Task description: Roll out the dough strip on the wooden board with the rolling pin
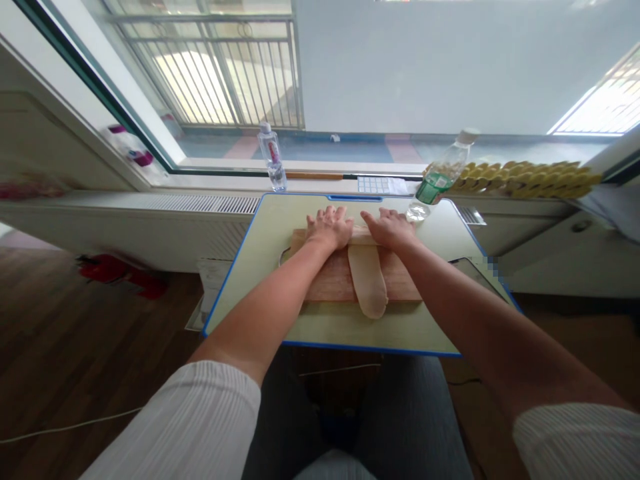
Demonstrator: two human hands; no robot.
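Note:
My left hand [330, 229] presses palm down on the left part of a wooden rolling pin [363, 235], its fingers spread forward. My right hand [390, 229] lies on the pin's right part, thumb pointing inward and fingers stretched ahead. Both hands are open and hide the pin's ends. Beneath the pin runs a long, flat strip of pale dough [369, 283]. Its rounded near end hangs past the front edge of the wooden cutting board [330, 283]. The board rests on a small table [255, 273] with a blue rim.
A green-labelled bottle [436, 183] stands close beyond my right hand. Another clear bottle [273, 160] is at the windowsill, left of centre. A dark flat device [477, 277] lies at the table's right. Yellow wavy objects [520, 179] line the sill; a red object [117, 273] is on the floor.

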